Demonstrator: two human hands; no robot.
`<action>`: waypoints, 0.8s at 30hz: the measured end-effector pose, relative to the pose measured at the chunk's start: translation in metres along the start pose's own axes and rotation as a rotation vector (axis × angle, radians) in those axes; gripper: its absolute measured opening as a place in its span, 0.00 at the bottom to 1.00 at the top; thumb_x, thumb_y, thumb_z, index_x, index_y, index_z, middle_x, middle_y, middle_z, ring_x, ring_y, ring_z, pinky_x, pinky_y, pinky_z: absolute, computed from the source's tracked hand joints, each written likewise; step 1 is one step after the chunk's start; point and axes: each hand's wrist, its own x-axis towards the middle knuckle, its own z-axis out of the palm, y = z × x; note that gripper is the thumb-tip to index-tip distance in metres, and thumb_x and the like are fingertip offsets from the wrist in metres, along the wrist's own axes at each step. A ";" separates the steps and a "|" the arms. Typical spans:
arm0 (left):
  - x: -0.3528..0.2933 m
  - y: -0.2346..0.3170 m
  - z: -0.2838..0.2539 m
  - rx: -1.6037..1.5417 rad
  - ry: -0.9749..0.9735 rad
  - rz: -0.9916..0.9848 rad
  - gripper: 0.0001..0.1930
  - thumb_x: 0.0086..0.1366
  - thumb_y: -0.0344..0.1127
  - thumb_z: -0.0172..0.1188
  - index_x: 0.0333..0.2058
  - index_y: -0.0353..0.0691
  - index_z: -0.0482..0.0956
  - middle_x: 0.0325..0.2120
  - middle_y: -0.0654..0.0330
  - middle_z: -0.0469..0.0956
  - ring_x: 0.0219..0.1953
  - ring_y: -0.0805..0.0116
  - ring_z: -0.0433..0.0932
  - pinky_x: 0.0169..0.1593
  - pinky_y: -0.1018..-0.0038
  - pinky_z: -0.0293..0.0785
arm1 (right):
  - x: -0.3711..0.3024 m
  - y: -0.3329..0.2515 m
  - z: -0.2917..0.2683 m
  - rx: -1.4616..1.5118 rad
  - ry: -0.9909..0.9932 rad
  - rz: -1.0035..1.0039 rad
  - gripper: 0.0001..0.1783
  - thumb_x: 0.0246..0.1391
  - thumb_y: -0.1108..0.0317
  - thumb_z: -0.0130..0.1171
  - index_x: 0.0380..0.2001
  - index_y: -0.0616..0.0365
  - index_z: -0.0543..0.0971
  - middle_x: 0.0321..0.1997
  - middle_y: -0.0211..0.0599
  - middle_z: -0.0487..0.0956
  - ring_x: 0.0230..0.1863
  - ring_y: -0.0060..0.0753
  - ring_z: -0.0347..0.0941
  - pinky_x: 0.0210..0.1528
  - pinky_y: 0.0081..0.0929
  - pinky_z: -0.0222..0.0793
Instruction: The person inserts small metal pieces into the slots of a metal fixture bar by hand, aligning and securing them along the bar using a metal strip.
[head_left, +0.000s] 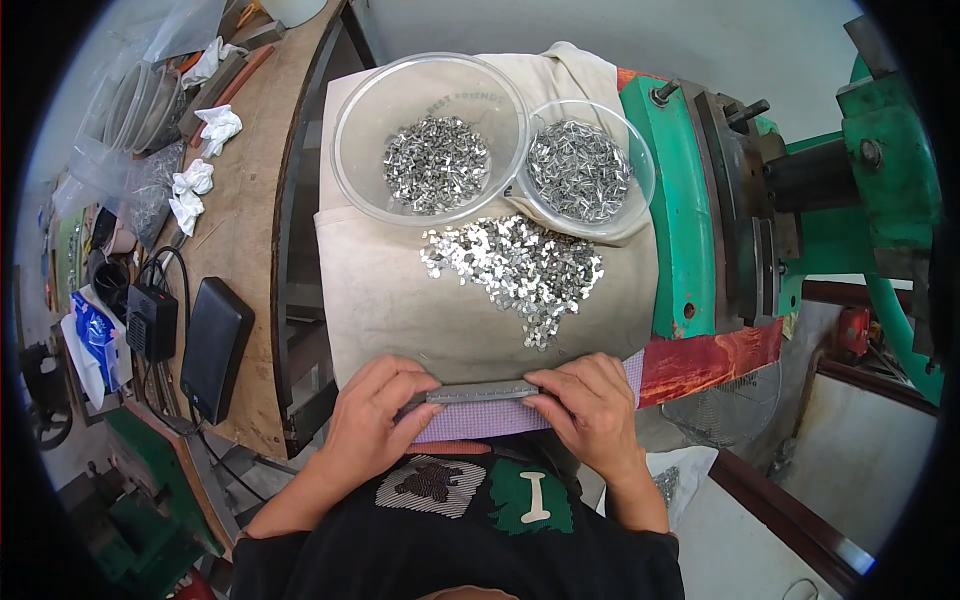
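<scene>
My left hand (378,410) and my right hand (592,412) each pinch one end of a narrow grey metal bar (480,391), held level at the table's near edge. Small marks or slots run along the bar; they are too fine to make out. Beyond it, a loose pile of small shiny metal pieces (525,270) lies on the beige cloth (380,290). Behind the pile stand a large clear round tub (350,150) and a smaller clear tub (645,170), each partly filled with small metal parts.
To the right stands a green press machine (675,220) on a red board (715,365). On the left, a wooden bench (245,170) carries a black power bank (217,350), a black adapter (152,322) with cables, crumpled tissues (190,195) and plastic bags. A wire fan guard (725,405) is low at right.
</scene>
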 end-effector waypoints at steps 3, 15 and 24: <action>-0.005 -0.003 0.003 0.139 0.004 0.168 0.13 0.53 0.29 0.70 0.38 0.37 0.80 0.36 0.57 0.77 0.35 0.58 0.78 0.39 0.68 0.74 | -0.007 0.002 0.005 -0.012 0.028 -0.057 0.17 0.41 0.68 0.74 0.37 0.55 0.84 0.32 0.30 0.77 0.34 0.37 0.73 0.38 0.35 0.67; -0.018 -0.006 0.012 0.350 0.075 0.344 0.13 0.54 0.29 0.68 0.39 0.36 0.81 0.37 0.59 0.79 0.34 0.63 0.78 0.36 0.71 0.72 | -0.023 0.008 0.018 -0.071 0.123 -0.148 0.19 0.39 0.68 0.74 0.39 0.53 0.83 0.33 0.29 0.77 0.35 0.36 0.74 0.41 0.36 0.70; -0.005 -0.002 0.002 0.038 0.014 0.028 0.13 0.51 0.29 0.70 0.37 0.38 0.81 0.36 0.58 0.78 0.39 0.56 0.77 0.42 0.65 0.72 | -0.008 -0.002 0.005 0.008 0.030 0.006 0.16 0.42 0.68 0.73 0.38 0.56 0.84 0.32 0.31 0.79 0.34 0.37 0.74 0.38 0.34 0.67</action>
